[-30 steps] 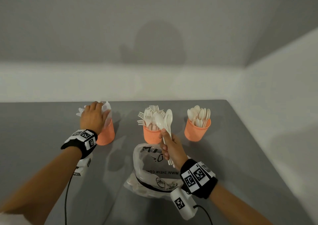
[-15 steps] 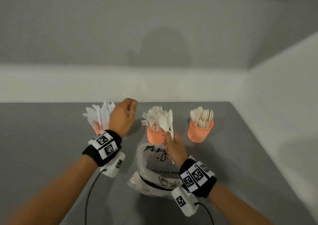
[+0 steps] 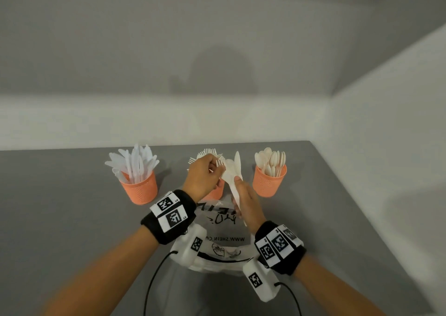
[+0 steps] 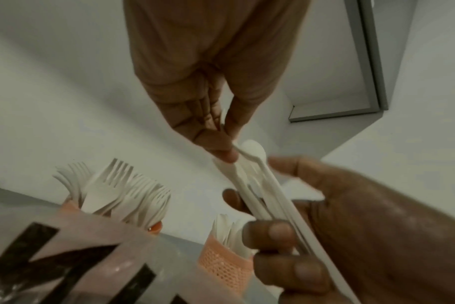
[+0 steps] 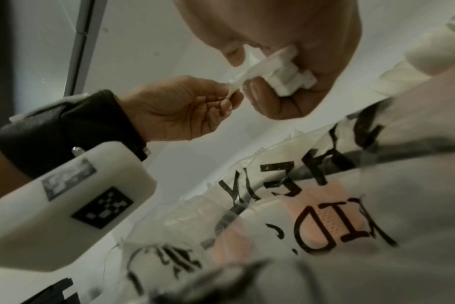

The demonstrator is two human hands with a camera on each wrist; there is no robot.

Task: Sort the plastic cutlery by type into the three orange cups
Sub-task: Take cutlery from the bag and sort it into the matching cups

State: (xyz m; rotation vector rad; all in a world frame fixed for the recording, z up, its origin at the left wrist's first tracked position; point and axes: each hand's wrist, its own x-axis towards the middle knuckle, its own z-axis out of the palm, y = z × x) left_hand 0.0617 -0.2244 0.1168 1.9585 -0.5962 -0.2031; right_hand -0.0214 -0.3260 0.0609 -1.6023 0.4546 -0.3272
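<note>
A bunch of white plastic cutlery (image 3: 232, 178) is up in the air, in front of the middle orange cup (image 3: 215, 193), and both hands are on it. The right hand (image 3: 246, 204) has its fingers wrapped around the handles, with the spoon ends sticking up. The left hand (image 3: 202, 178) pinches the top end of one piece in the bunch with its fingertips (image 4: 225, 153). From the left wrist view, a spoon bowl (image 4: 253, 149) shows at the top of the bunch. The middle orange cup is full of forks (image 4: 117, 193) and is mostly hidden behind the hands in the head view. The left orange cup (image 3: 140, 190) holds white knives (image 3: 134, 162) that fan out at the top. The right orange cup (image 3: 269, 182) holds spoons (image 3: 271, 160). All three cups stand in a row on the gray worktop (image 3: 60, 207), near the back edge by the wall. A see-through plastic bag (image 3: 224, 240) with black writing lies on the worktop just in front of the middle cup, under the hands. Each wrist wears a black band (image 3: 169, 216) with black and white square marks.
</note>
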